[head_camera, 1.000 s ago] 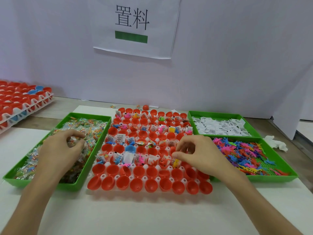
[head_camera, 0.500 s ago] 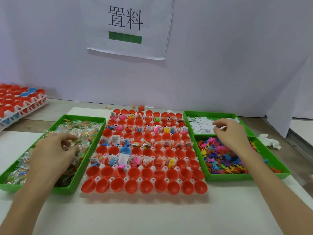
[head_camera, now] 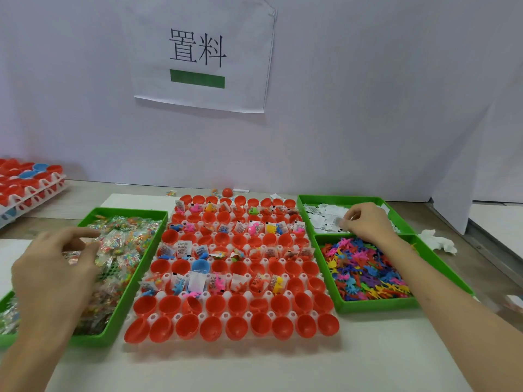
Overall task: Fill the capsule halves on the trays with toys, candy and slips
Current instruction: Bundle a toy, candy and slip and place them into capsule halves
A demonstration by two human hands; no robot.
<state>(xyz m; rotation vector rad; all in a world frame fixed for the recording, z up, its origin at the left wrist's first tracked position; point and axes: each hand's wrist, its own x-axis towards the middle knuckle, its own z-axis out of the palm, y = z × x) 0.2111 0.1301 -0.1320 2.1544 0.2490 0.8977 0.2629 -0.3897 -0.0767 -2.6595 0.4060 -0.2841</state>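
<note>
Ok so I'm mid slip-pick right now: my right hand (head_camera: 365,223) is out over the far-right green bin (head_camera: 339,198), thumb and fingertip pinched on one white slip (head_camera: 342,222) at the edge of the slips pile (head_camera: 325,213). My left hand (head_camera: 53,275) hovers over the candy (head_camera: 124,239) in the left bin (head_camera: 93,340), fingers loosely curled, nothing in them that I can see. The capsule halves (head_camera: 210,326) sit in the white tray (head_camera: 152,317) mid-worktop (head_camera: 254,369), between the bins, with the toys (head_camera: 365,273) in the near-right bin (head_camera: 376,305). Tips, for what it's worth: these slips look thin and lie overlapped, so I'd peel just one off the top and check a second isn't riding along before carrying it over. The filled row nearest me seems to have two bare cups at its right end, so I reckon this one goes there. I'd drop it straight down so it doesn't lodge across the rim or land in the neighbour. Meanwhile the left can pinch one candy so both go in together. Writing: the paper sign (head_camera: 198,49) on the back wall (head_camera: 368,108) reads 置料 in big black characters over a solid green bar (head_camera: 197,78). The slips carry small black printed marks, way too tiny for me to read.
</note>
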